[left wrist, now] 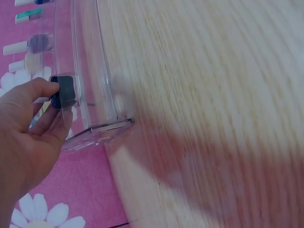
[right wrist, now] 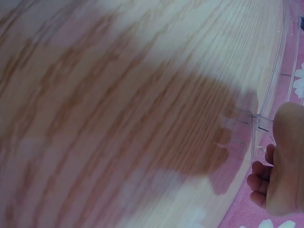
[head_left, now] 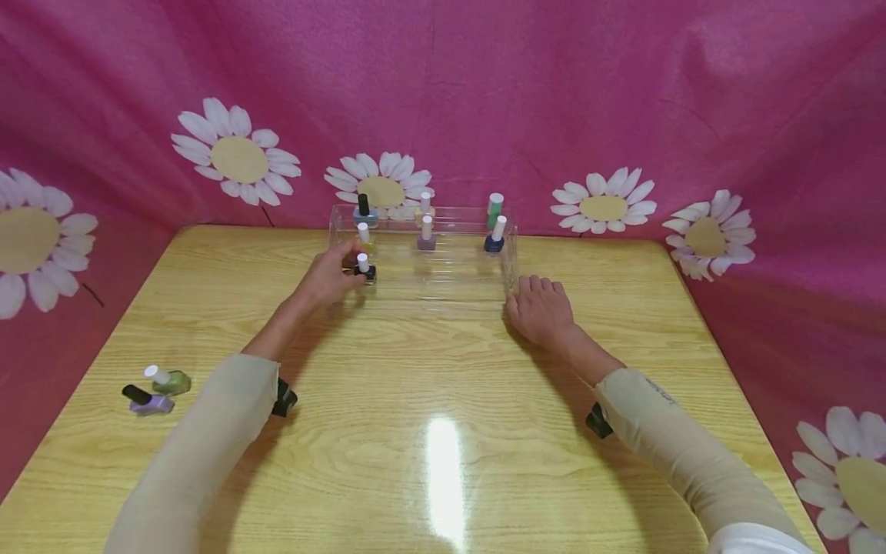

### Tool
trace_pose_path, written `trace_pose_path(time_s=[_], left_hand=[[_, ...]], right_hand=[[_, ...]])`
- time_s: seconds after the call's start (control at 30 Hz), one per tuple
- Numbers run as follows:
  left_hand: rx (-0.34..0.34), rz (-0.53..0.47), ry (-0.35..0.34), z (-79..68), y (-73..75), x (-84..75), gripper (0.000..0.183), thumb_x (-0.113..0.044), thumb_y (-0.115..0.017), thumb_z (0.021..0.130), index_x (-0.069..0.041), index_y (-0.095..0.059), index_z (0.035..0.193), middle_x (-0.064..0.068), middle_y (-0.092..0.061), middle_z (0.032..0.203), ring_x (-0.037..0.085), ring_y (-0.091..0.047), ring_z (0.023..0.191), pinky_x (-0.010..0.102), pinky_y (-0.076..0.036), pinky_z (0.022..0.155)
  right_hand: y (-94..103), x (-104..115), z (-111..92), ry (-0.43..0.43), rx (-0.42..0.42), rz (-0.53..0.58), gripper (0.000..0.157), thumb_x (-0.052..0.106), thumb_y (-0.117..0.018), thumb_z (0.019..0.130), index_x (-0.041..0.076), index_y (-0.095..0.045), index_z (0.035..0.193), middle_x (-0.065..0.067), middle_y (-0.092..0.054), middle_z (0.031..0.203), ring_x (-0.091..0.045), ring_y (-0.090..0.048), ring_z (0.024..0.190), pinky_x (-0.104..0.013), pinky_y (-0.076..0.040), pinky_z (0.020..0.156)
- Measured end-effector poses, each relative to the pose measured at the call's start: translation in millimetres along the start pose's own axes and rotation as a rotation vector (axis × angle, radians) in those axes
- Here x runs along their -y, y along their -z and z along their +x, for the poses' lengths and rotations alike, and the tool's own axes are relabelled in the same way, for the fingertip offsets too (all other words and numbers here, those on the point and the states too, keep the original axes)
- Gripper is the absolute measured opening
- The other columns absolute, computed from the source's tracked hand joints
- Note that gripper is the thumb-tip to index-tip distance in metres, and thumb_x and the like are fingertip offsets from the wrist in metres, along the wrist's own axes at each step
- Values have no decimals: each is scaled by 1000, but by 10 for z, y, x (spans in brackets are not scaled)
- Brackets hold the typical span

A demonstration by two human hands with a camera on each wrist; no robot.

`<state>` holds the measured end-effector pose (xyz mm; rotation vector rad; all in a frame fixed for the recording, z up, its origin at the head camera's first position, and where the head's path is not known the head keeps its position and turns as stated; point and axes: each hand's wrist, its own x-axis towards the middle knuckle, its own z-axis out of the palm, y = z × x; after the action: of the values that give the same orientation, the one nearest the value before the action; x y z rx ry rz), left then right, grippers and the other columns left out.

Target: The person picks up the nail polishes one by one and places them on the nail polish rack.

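A clear tiered display rack (head_left: 457, 291) stands at the back of the table. My left hand (head_left: 328, 277) pinches a black nail polish bottle (head_left: 368, 271) with a white cap, upright at the rack's left end on a lower tier. Seen from the left wrist, thumb and fingers sit on either side of its dark base (left wrist: 62, 92), behind the clear plastic. My right hand (head_left: 541, 312) is at the rack's front right corner, fingers curled and thumb against the end panel. In the right wrist view, the corner (right wrist: 256, 118) meets the hand (right wrist: 287, 166) between thumb and index finger.
Higher tiers hold several bottles, among them a mauve one (head_left: 426, 241), a dark blue one (head_left: 494, 244), a green one (head_left: 494, 213) and a light blue one (head_left: 365, 216). A lilac bottle (head_left: 151, 404) and an olive-green bottle (head_left: 173, 382) lie at the table's left. A pink flowered cloth (head_left: 484, 100) hangs behind.
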<state>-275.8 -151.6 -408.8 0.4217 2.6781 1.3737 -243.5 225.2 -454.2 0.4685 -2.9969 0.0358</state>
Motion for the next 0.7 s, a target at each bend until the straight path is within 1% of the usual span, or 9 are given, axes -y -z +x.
trace_pose_path(time_s=[0.17,0.27,0.37,0.5,0.63,0.7], left_hand=[[-13,-3,-6,-109,96,-10,40,3,-64,91,6,-51,129,26,-59,126,38,-55,121,47,-43,101],[-34,-10,-27,-207,185,-8,40,3,-62,91,8,-50,128,28,-57,126,39,-55,120,47,-43,102],[-60,-4,-42,-340,293,-6,38,4,-62,91,9,-50,126,29,-57,126,40,-56,118,48,-44,100],[-104,23,-59,-587,443,-7,37,4,-64,90,7,-50,124,26,-58,122,40,-57,116,50,-45,98],[-155,51,-83,-889,587,18,38,5,-66,89,7,-50,123,24,-59,119,40,-58,114,51,-46,97],[-190,65,-92,-1048,660,43,38,6,-67,89,7,-51,123,24,-60,118,38,-58,113,48,-46,97]], right_hand=[[25,13,-2,0,3,-4,34,30,-37,103,-1,-44,88,-16,-47,85,-37,-51,85,-51,-41,80],[29,16,-2,-2,6,-3,34,30,-38,103,0,-44,89,-16,-47,86,-38,-51,87,-51,-40,81],[21,10,6,-2,12,-6,34,30,-37,103,-1,-44,90,-16,-47,87,-38,-51,88,-51,-40,82],[15,-2,12,-12,30,-16,35,30,-36,103,-1,-44,92,-16,-47,88,-37,-50,90,-51,-40,83],[31,9,13,-23,51,-18,37,31,-34,103,-3,-46,96,-17,-48,91,-37,-50,91,-51,-40,85],[36,21,13,-23,53,-19,37,31,-35,104,-3,-47,97,-18,-49,92,-37,-50,92,-51,-40,86]])
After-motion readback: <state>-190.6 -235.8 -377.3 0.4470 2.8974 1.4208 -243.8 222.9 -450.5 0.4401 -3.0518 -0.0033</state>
